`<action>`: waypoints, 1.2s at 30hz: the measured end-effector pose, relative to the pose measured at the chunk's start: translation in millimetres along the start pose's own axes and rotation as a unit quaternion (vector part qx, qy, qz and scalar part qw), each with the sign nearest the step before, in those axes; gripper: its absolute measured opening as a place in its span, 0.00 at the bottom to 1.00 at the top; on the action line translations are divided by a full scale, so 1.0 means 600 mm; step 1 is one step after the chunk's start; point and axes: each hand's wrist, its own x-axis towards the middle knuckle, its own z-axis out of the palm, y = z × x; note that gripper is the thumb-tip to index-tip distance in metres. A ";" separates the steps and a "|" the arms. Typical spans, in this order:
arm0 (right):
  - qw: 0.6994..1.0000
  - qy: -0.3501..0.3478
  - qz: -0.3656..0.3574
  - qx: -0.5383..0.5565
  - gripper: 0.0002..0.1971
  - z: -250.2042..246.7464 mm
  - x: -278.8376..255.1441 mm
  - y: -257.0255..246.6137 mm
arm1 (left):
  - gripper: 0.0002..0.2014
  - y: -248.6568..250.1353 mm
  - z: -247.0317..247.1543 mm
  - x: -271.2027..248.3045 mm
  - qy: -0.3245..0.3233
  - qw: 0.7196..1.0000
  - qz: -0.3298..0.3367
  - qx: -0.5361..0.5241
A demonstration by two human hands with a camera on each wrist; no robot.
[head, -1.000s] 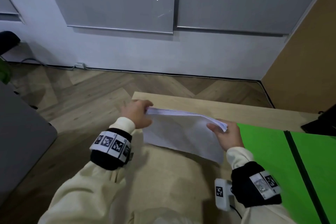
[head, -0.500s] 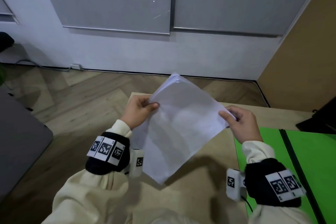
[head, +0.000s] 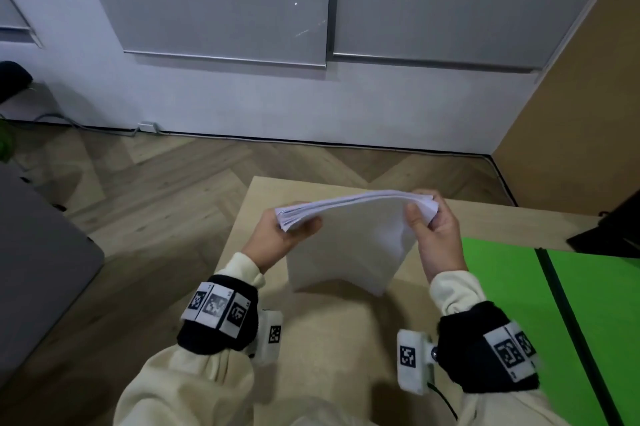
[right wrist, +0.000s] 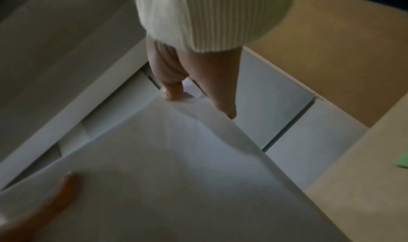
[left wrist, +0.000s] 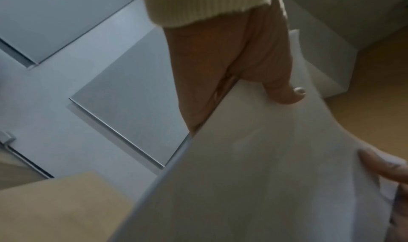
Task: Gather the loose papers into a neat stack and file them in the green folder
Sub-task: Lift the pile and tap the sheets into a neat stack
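Note:
A stack of white papers stands nearly upright over the wooden table, its top edge bowed between both hands. My left hand grips the stack's upper left corner, thumb on the near face. At the upper right corner my right hand pinches the stack. In the left wrist view the left thumb presses on the papers. The right wrist view shows the right hand's fingers on the papers. The green folder lies open on the table, right of the stack.
A dark object sits at the table's far right edge behind the folder. A grey surface stands to the left across a strip of wood floor. The table's far edge faces a white wall.
The stack went from low and nearly flat, to tilted up on one corner, to upright with its top edge level between both hands. Both hands kept hold of it.

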 end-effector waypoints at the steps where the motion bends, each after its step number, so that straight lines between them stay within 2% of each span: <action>1: 1.000 0.006 -0.004 -0.012 0.10 0.000 -0.002 0.004 | 0.10 0.005 0.005 0.001 0.002 1.000 0.009 0.001; 6: 0.999 0.039 -0.032 -0.007 0.13 -0.009 0.004 -0.003 | 0.13 0.015 0.007 0.013 0.001 1.000 0.009 -0.026; 11: 0.991 0.104 -0.081 -0.007 0.19 -0.008 0.009 -0.018 | 0.09 0.013 0.008 0.021 0.005 0.999 -0.008 -0.047; 16: 0.988 0.081 -0.094 -0.089 0.17 -0.010 0.002 -0.018 | 0.09 0.010 0.011 0.025 0.023 0.998 -0.003 -0.050; 24: 0.985 0.106 -0.096 -0.100 0.16 -0.022 -0.006 -0.011 | 0.08 0.007 0.018 0.025 0.053 0.996 -0.003 -0.069; 26: 0.975 0.132 -0.126 -0.125 0.15 -0.022 -0.009 -0.009 | 0.09 0.007 0.021 0.025 0.059 0.996 -0.002 -0.073; 30: 0.933 0.190 -0.208 -0.225 0.09 -0.020 -0.011 -0.003 | 0.08 0.006 0.024 0.024 0.060 0.995 -0.007 -0.079; 33: 0.911 0.210 -0.248 -0.253 0.06 -0.016 -0.013 0.000 | 0.07 0.005 0.024 0.025 0.059 0.995 -0.010 -0.085; 36: 0.918 0.190 -0.224 -0.266 0.08 -0.016 -0.013 0.003 | 0.06 0.002 0.023 0.026 0.055 0.995 -0.016 -0.081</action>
